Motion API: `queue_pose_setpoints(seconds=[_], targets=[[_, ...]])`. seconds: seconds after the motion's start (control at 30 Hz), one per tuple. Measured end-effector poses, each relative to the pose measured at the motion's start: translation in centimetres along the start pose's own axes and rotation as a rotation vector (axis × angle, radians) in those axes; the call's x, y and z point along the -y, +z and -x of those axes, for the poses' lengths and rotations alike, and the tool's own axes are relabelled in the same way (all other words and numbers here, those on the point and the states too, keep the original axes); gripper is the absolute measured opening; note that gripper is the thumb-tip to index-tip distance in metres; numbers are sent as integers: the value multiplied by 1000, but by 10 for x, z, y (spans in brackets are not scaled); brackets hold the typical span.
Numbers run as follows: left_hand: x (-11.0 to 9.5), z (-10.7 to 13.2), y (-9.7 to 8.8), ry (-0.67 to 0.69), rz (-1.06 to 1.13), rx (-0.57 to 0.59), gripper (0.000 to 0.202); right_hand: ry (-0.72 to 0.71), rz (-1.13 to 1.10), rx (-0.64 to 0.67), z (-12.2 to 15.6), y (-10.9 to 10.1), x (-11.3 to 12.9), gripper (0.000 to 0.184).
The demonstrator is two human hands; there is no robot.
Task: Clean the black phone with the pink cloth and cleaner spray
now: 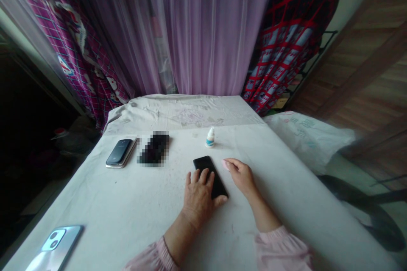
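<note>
A black phone lies screen-up near the middle of the white-covered table. My left hand rests flat on the phone's near half, fingers spread, thumb by its lower corner. My right hand sits just right of the phone, fingers curled around a small pink pad that touches the cloth beside the phone's edge. A small white dropper bottle with a blue label stands upright behind the phone.
A dark phone and a blurred dark item lie at the back left. A light blue phone lies face down at the near left corner. Purple curtains hang behind; a chair stands at the right.
</note>
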State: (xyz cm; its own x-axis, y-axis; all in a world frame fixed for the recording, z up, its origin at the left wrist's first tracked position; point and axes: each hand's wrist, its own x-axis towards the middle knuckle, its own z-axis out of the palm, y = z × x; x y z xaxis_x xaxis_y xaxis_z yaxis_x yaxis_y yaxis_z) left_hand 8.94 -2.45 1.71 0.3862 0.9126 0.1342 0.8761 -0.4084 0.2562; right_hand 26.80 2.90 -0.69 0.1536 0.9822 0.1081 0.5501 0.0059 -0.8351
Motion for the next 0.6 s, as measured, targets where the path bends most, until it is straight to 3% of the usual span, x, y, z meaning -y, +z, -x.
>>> queue_pose_setpoints(seconds=[0.2, 0.37, 0.47, 0.6], targets=[[-9, -4, -2, -32, -53, -23, 74, 5, -56, -41, 7, -4, -4, 34], [-17, -8, -18, -63, -95, 39, 69, 11, -62, -72, 9, -3, -7, 35], [4, -14, -27, 39, -75, 105, 62, 23, -98, -86, 7, -3, -11, 35], [46, -32, -29, 373, -77, 218, 76, 33, -167, -105, 5, 0, -17, 36]])
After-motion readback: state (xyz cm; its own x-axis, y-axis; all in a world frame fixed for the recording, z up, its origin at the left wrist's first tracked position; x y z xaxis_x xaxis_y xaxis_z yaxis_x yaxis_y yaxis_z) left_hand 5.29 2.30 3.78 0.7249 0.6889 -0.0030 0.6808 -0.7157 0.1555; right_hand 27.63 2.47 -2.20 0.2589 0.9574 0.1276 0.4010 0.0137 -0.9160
